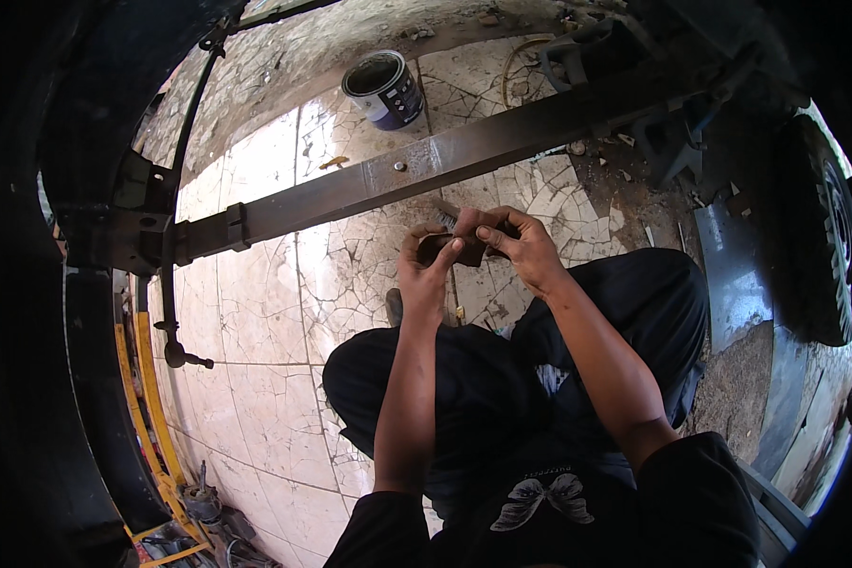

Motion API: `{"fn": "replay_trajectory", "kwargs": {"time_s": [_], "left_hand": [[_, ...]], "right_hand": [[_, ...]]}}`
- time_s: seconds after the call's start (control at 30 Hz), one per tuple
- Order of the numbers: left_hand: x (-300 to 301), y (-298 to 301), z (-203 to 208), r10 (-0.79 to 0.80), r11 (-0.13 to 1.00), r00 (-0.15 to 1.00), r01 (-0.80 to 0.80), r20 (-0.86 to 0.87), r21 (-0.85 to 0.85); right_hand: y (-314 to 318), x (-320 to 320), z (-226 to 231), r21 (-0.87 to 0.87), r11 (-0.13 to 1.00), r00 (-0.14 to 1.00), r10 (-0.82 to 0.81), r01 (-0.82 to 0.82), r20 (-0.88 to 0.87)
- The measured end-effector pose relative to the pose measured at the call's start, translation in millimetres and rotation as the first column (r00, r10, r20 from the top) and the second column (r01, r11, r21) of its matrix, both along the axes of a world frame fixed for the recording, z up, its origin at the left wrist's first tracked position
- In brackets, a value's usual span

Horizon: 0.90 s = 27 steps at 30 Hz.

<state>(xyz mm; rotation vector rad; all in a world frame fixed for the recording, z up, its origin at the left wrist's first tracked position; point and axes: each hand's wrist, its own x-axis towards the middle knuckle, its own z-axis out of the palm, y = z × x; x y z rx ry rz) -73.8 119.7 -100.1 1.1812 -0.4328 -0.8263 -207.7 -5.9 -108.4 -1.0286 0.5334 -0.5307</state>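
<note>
Between my two hands is a bent reddish-brown sheet that looks like sandpaper. My left hand pinches its darker, curled left part between thumb and fingers. My right hand grips the right end, with the thumb pressed on top. Both hands are raised in front of my knees, just on the near side of a long metal beam. A small bristled thing, perhaps a brush, shows partly behind the sheet.
Beyond the beam stands an open paint can on the cracked tile floor. A thin black rod hangs at the left, near a yellow metal frame. To the right are a tyre and a metal sheet.
</note>
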Motion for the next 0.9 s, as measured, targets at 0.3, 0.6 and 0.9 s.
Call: {"fn": "replay_trajectory", "kwargs": {"time_s": [0.3,0.6,0.9], "left_hand": [[7,5,7,-0.183,0.983,0.949,0.182,-0.258,-0.026],[3,6,-2,-0.203,0.968,0.978,0.206,-0.036,0.140],[8,6,-4,-0.216,0.958,0.951,0.163,0.223,0.236]], "right_hand": [[0,2,-5,-0.076,0.997,0.999,-0.004,0.007,0.048],[5,6,-6,-0.159,0.984,0.997,-0.074,0.079,0.036],[-1,7,-15,-0.067,0.996,0.998,0.066,-0.066,0.004]]}}
